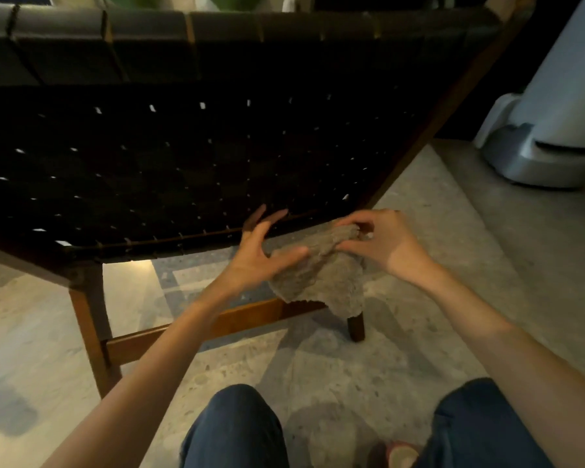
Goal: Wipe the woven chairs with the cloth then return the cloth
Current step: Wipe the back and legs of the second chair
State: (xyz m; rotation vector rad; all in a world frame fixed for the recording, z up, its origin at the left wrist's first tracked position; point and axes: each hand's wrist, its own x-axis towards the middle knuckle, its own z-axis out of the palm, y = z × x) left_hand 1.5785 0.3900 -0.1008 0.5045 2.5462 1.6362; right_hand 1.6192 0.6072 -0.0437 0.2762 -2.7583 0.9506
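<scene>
A dark woven chair [183, 157] with a brown wooden frame fills the upper half of the view. Just in front of its lower right corner hangs a grey fluffy cloth [318, 275]. My right hand [382, 244] pinches the cloth's upper edge between thumb and fingertips. My left hand [260, 251] has its fingers spread and fairly straight, with the thumb lying against the cloth's left side. Both hands are just off the chair's front edge, not touching the weave.
A pale grey appliance [547, 130] stands on the floor at the right, beyond the chair's side rail. The chair's wooden legs [92, 329] and a cross bar stand on the speckled stone floor. My knees in dark trousers are at the bottom.
</scene>
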